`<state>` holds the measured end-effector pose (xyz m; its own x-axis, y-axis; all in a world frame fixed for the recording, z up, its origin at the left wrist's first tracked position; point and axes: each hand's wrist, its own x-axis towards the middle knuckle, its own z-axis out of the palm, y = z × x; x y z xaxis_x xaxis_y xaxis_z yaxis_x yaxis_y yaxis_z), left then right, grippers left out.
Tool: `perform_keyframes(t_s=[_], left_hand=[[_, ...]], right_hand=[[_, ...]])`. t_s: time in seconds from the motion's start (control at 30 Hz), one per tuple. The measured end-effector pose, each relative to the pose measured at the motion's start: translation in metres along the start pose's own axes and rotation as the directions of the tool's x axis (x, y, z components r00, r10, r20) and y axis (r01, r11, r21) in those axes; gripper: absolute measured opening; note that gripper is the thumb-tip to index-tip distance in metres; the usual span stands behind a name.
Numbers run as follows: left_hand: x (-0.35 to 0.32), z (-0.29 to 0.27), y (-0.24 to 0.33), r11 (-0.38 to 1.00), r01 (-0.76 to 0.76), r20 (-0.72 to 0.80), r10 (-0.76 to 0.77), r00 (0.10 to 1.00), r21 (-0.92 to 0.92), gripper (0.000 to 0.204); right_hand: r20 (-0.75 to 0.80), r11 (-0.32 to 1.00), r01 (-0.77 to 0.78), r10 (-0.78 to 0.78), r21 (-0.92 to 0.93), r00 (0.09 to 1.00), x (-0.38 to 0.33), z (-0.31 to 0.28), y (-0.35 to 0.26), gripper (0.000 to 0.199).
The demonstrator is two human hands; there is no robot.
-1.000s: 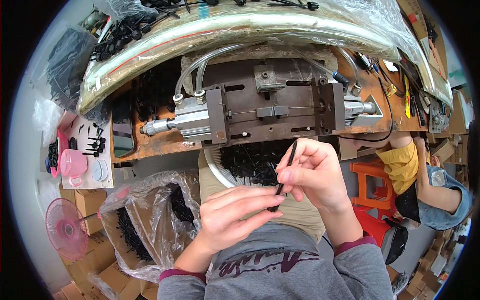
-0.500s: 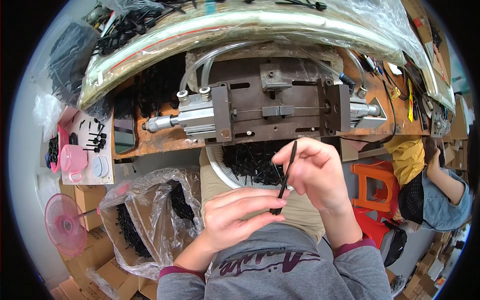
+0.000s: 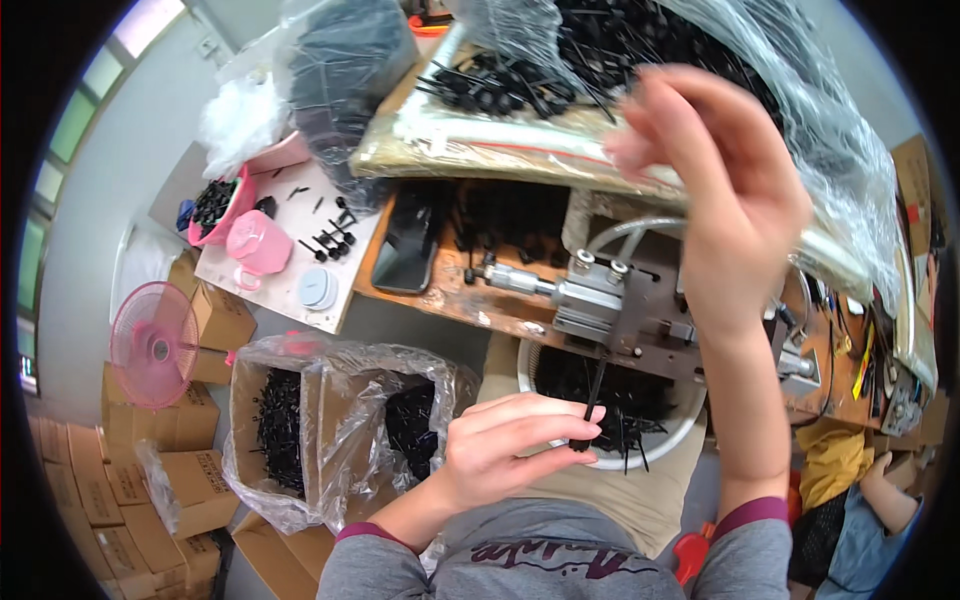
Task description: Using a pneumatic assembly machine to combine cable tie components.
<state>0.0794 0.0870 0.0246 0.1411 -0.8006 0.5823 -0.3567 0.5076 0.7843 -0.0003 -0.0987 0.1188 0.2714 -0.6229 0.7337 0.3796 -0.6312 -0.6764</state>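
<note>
My left hand [image 3: 520, 440] pinches a thin black plastic stem [image 3: 597, 392] with a wider head at its lower end. The stem points up, over a white basket [image 3: 690, 440] full of black parts. High on the right, my right hand [image 3: 740, 215] reaches over the plastic-wrapped ledge. It is beside a pile of black stemmed pieces [image 3: 500, 85]. Motion smears its fingers, so I cannot tell whether they hold anything. Below its wrist sits a metal clamping fixture [image 3: 640, 330] with a silver air cylinder [image 3: 585, 308], partly hidden by my right arm.
Left of the fixture a phone [image 3: 408, 250] lies on the wooden bench [image 3: 500, 318]. A side table [image 3: 225, 270] carries a pink mug [image 3: 260, 242]. Below are a pink fan [image 3: 155, 345] and a plastic-lined carton [image 3: 340, 400] of black parts. Another person's arm [image 3: 888, 492] shows at right.
My right hand has left the stem and risen to the pile on the ledge. My left hand still holds the stem. The view has turned toward the left.
</note>
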Motion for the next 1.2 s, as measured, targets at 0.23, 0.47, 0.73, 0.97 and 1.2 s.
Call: perform_keyframes(t_s=[0.23,0.47,0.73,0.97,1.2], left_hand=[[-0.004,-0.02,0.02,0.994,-0.039,-0.072,0.047,0.996,0.107,0.036],[-0.005,-0.04,0.005,0.968,0.035,-0.311,0.046,0.949,0.249,0.038],[0.114,-0.083,-0.032,0.78,-0.098,-0.363,0.394,0.844,0.618,0.026],[0.219,-0.088,-0.076,0.681,-0.078,-0.261,0.381,0.887,0.728,0.041],[0.159,-0.04,-0.032,0.964,-0.087,-0.272,0.156,0.949,0.25,0.039]], right_hand=[[0.334,0.804,0.336,-0.183,-0.49,0.925,0.206,0.13,0.027,0.03],[0.311,0.886,0.089,0.064,-0.455,0.948,0.167,0.042,0.033,0.064],[0.249,0.822,-0.13,0.313,-0.554,0.916,0.066,-0.084,0.032,0.024],[0.125,0.746,-0.144,0.292,-0.65,0.948,0.048,-0.163,0.033,0.019],[0.206,0.395,0.084,0.278,-0.915,0.938,0.051,-0.189,0.025,0.023]])
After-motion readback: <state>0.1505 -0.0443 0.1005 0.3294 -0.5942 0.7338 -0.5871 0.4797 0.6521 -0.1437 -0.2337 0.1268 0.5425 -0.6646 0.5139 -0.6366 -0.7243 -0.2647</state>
